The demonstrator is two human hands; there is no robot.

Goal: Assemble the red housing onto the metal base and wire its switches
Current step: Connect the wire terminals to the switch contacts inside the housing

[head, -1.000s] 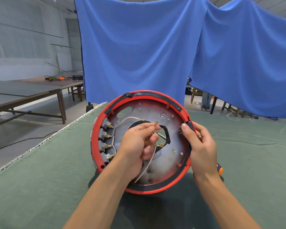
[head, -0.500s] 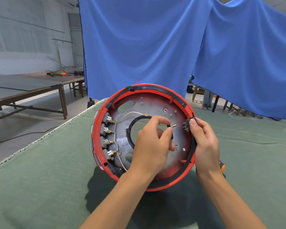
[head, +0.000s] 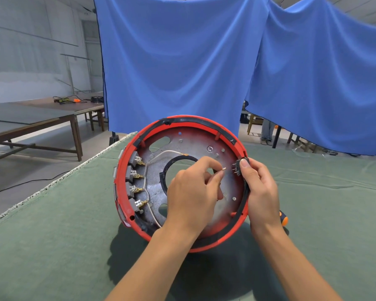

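Observation:
The round red housing (head: 126,211) stands tilted on the green table, its open side toward me, with the metal base (head: 191,146) set inside it. Several grey switches (head: 135,174) line its left inner wall, joined by a white wire (head: 167,152). My left hand (head: 193,194) pinches a wire end with a brass terminal (head: 224,169) and holds it just left of a black switch (head: 237,168) on the right rim. My right hand (head: 261,187) grips the right rim, thumb pressing on that black switch.
A screwdriver with an orange and black handle (head: 283,220) lies on the green table cover (head: 52,235) behind my right wrist. The table's left edge (head: 52,183) runs diagonally. Blue curtains (head: 182,61) hang behind; wooden tables (head: 41,118) stand at the left.
The housing has tipped a little more upright. My left hand has moved from the centre hole to the right, carrying the wire terminal up to the black switch. My right hand keeps its grip.

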